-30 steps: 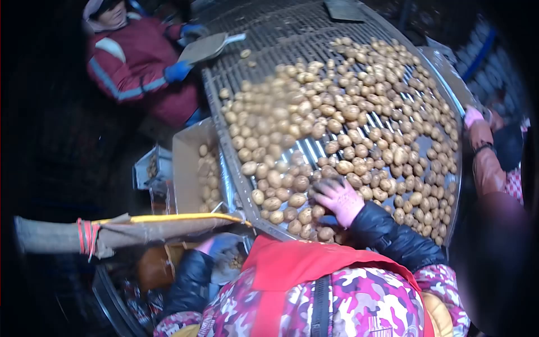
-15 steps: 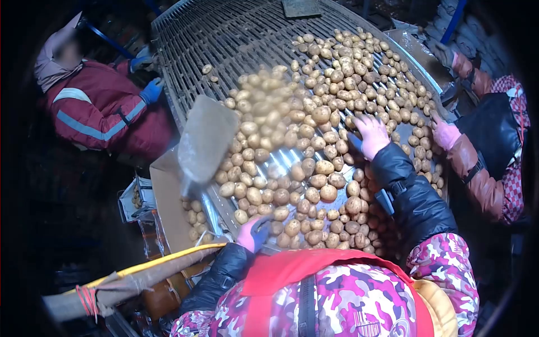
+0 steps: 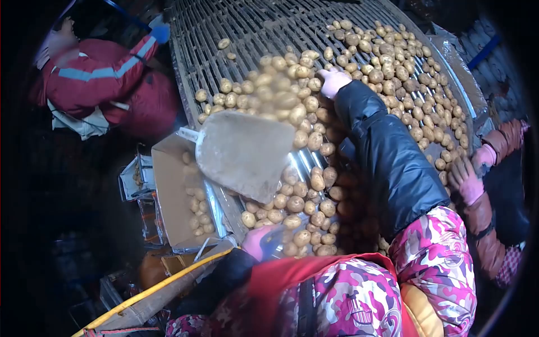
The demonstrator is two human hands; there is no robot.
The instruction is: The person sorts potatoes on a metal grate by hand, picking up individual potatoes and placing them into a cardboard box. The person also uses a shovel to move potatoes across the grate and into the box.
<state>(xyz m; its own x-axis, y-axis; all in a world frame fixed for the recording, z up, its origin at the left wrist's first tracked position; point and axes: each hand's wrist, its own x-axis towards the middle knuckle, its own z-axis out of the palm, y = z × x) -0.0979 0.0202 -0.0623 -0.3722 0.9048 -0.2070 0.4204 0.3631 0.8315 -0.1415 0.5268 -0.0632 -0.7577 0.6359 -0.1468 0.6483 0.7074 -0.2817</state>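
Observation:
Loose potatoes lie across a slatted metal sorting table. My right hand, in a pink glove, reaches to the far side of the pile. Its fingers are stretched out against potatoes there, partly hidden from view. My left hand, in a pink and blue glove, is low at the near edge beside several potatoes. Motion smears its fingers. Between the hands and to the left, a flat grey shovel-shaped plate with a short pale handle covers part of the pile. No hand shows on it.
Bare slats stretch toward the back. A cardboard box holding potatoes stands at the left edge. A yellow-edged rail runs at lower left. One co-worker is at left; another's gloved hands are at the right edge.
My right hand has moved farther out and left over the potatoes. The grey plate appears farther right and broader. The left co-worker has turned and leaned, with an arm raised.

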